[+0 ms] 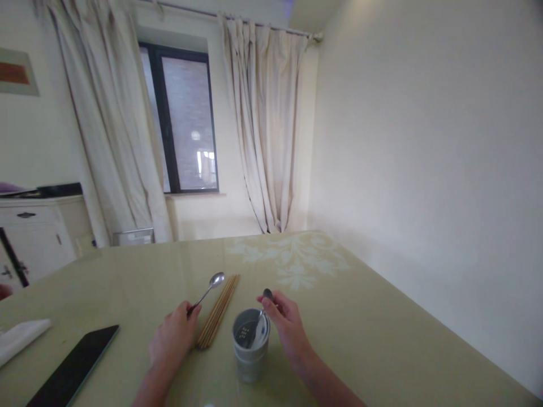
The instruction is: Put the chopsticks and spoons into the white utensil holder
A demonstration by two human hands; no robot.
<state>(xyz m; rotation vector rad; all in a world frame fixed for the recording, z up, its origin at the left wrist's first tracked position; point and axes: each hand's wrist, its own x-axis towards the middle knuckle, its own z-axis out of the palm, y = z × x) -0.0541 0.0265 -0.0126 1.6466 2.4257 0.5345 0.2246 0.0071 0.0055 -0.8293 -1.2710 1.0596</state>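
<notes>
My left hand (175, 334) is closed around the dark handle of a metal spoon (216, 279), whose bowl points up and away over the table. Just right of that hand lies a bundle of several wooden chopsticks (218, 312). A grey cylindrical utensil holder (250, 362) stands upright, with small holes showing in its bottom. At its right rim, my right hand (289, 323) pinches the dark end of a utensil (267, 294). Its metal shaft slants down into the holder, where a whitish piece with a blue mark also shows. I cannot tell which kind of utensil it is.
The pale green table (382, 350) has a white floral pattern near its far edge. On the left lie a black tablet-like slab (74, 367) and a white item (23, 338). A wall (424, 169) borders the right side; a white cabinet (38, 232) stands at the left.
</notes>
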